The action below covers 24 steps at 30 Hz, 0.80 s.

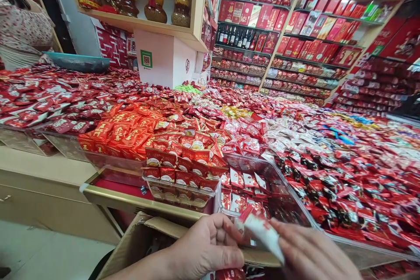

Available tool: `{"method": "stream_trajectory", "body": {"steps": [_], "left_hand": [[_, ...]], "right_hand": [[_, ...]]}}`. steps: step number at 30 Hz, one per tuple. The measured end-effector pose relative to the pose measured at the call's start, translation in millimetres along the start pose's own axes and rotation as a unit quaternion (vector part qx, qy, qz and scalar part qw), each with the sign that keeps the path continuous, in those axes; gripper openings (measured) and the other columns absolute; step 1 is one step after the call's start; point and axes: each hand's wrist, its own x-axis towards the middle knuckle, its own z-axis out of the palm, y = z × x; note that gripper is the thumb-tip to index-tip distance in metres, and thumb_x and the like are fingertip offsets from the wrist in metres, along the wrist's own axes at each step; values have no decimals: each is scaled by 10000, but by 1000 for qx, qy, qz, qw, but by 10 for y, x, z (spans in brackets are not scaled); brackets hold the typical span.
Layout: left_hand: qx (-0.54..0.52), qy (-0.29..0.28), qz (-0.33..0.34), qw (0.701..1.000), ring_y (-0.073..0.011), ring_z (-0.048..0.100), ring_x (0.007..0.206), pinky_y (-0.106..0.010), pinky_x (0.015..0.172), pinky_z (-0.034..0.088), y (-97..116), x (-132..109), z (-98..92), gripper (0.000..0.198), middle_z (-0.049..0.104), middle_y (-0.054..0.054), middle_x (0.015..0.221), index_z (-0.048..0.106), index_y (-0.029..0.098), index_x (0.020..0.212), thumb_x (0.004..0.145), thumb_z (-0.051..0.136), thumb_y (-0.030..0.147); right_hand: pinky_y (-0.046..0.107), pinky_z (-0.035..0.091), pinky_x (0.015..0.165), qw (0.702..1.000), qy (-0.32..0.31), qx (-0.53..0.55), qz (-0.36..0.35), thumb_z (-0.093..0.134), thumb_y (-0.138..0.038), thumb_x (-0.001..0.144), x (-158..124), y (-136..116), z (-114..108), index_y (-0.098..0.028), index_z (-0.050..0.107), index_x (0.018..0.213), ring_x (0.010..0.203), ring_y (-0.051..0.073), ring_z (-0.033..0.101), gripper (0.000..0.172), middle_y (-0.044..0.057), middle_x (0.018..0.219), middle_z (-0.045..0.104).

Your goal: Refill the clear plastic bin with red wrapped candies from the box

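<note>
Hands on a candy packet at the sweets counter

Left hand (206,247) and right hand (311,253) both pinching one red-and-white packet (262,229), blurred, low in the head view. Held above the open cardboard box (138,238), just before the clear plastic tray (262,166) half filled with similar packets. Wrapped sweets (131,127) heaped across the counter beyond; shelves of red gift boxes (305,22) behind.

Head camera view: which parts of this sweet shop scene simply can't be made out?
- White-and-red packet: motion-blurred, its print unreadable.
- Right hand: blurred and cut by the bottom edge, so its grip is unclear.
- Cardboard box: contents hidden behind the left hand and the frame's edge.
- Far shelf boxes: labels too small.
- Person at top left: cut off by the edge.
</note>
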Motion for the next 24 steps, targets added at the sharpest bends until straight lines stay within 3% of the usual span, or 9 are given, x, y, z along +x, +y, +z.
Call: {"method": "stream_trajectory", "body": {"steps": [3,5,7,9,14,19,24], "left_hand": [[68,20,-44,997,-35,490,552,-173,549,355,-5,-8,31,423,582,44,642,505,134,810,519,795,238],[88,16,-59,994,-37,484,550,-177,542,345,-31,-8,50,384,579,48,642,502,139,809,534,764,192],[96,9,-63,993,-39,480,549,-182,542,338,-67,-1,55,362,573,51,638,502,137,811,544,743,177],[101,0,-63,993,-43,483,564,-189,559,339,-102,10,46,356,572,49,646,506,134,817,549,737,182],[110,-12,-63,992,-53,483,593,-204,596,336,-158,28,5,368,560,55,654,529,139,809,532,757,224],[106,-16,-58,993,-59,483,606,-215,619,339,-172,37,-15,365,555,51,658,543,145,802,533,764,258],[101,-12,-55,993,-58,479,603,-211,624,339,-184,63,-40,456,545,46,654,558,142,784,484,801,385]], "right_hand": [[266,484,605,984,-127,-22,124,479,-222,841,152,341,-107,-181,578,925,700,175,646,136,61,820,696],[251,430,491,939,-274,-10,208,484,-221,823,288,519,-68,-199,570,800,562,162,611,92,23,667,663],[244,379,460,886,-397,10,239,497,-213,793,415,625,44,-203,557,727,539,171,603,89,17,619,645],[252,366,489,855,-466,15,228,498,-185,762,490,666,189,-195,570,721,619,204,632,83,47,675,665],[270,396,569,825,-526,15,205,463,-64,671,419,640,463,-155,634,793,792,255,654,229,126,832,691],[264,402,523,808,-550,42,207,518,-76,626,328,582,554,-154,665,704,737,264,666,184,117,766,701],[269,415,527,817,-535,49,211,529,-32,606,316,581,570,-160,659,663,732,260,663,191,116,758,697]]}}
